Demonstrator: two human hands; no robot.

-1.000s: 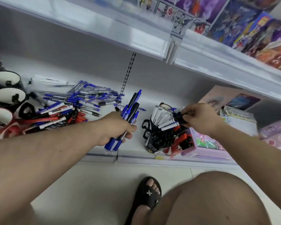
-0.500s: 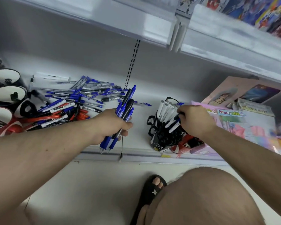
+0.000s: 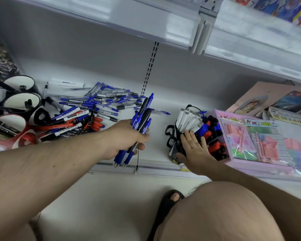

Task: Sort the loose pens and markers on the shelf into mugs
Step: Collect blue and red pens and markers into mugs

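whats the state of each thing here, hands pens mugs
left hand: grips a bundle of blue pens, upright
right hand: fingers straight, rests on the black mug
black mug: upright on the shelf, full of white markers
loose pens: piled flat on the shelf, unsorted
left mugs: nearly empty
pink box: lies flat, closed

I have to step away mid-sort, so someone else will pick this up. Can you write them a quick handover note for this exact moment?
Left hand: grips a bundle of blue pens.
Right hand: open, fingers flat on the black mug, which holds white markers.
Done: that mug looks full; red and blue markers sit beside it.
Left: mug the held bundle, then the loose pile on the shelf. Mugs at far left have room.
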